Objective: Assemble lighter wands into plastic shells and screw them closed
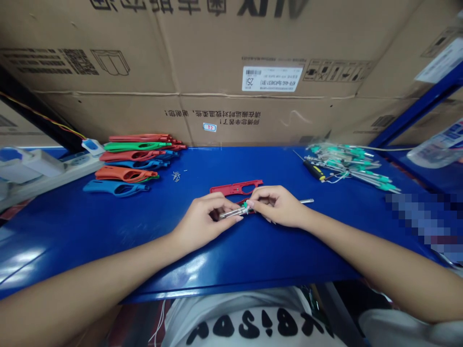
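My left hand (206,217) is closed around the clear, silvery end of a lighter's inner assembly (233,212), thumb below and fingers above. A small green part (245,206) shows in the middle of it. At that green part my right hand (273,205) is closed in a pinch, its fingertips on the assembly. A thin metal tube (306,201) sticks out to the right, beyond the right hand; the hand hides how it joins. Just behind both hands lies a red lighter shell half (237,187) on the blue table. More red plastic shows partly between the hands.
Stacked lighter shells (123,171) in several colours lie at the left. Small screws (176,176) are scattered beside them. At the right, a black and yellow screwdriver (314,170) rests by a pile of green-tipped assemblies (356,161). A cardboard box (217,103) walls off the table's back edge.
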Demonstrator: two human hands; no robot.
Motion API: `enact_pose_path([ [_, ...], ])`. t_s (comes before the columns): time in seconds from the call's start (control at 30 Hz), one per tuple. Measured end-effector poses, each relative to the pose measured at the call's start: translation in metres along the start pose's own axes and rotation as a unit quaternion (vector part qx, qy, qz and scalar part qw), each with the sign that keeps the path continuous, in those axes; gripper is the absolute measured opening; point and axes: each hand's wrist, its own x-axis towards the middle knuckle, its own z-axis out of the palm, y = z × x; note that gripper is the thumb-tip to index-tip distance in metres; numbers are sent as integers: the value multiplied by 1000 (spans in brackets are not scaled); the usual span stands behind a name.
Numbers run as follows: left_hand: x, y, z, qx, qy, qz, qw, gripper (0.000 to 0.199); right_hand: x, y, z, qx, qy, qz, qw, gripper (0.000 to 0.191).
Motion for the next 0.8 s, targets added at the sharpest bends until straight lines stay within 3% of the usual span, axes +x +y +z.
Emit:
enact_pose_path([
  [0.2,1,-1,0,6,4,6,1000,12,0,1,-2,-8,-10,-16,1000,25],
  [0.53,0,-2,0,16,5,11,1000,12,1,2,-1,-6,-9,5,1000,28],
  [0.8,1,-3,-1,3,-2,4,1000,14,-1,5,-3,-23,-4,-52,998,27],
])
